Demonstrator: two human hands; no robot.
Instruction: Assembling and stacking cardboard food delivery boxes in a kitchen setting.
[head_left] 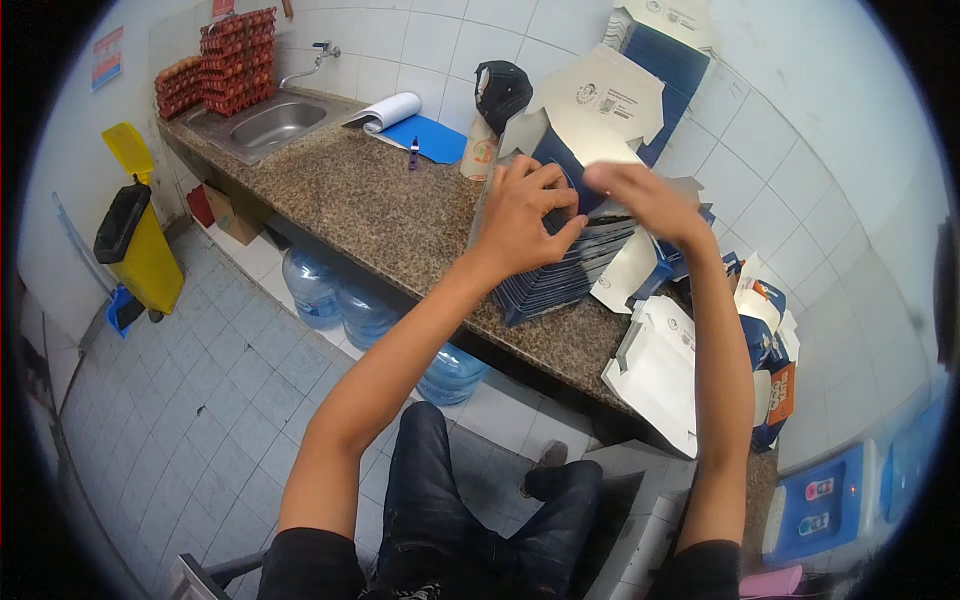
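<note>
Both my hands work a flat cardboard box blank (pixel 590 110), white outside and dark blue inside, held up over a speckled granite counter (pixel 400 215). My left hand (pixel 525 215) grips its left side with curled fingers. My right hand (pixel 640 200) pinches its right side from above. Under the hands lies a stack of flat dark blue box blanks (pixel 560 280). More folded white and blue boxes (pixel 665 365) pile up at the counter's right end.
A steel sink (pixel 270 125) with a tap and stacked egg trays (pixel 235 60) sits at the far left of the counter. A paper roll (pixel 385 110), blue sheet and dark helmet (pixel 500 90) stand behind. Water jugs (pixel 345 300) stand under the counter. A yellow bin (pixel 140 235) stands left.
</note>
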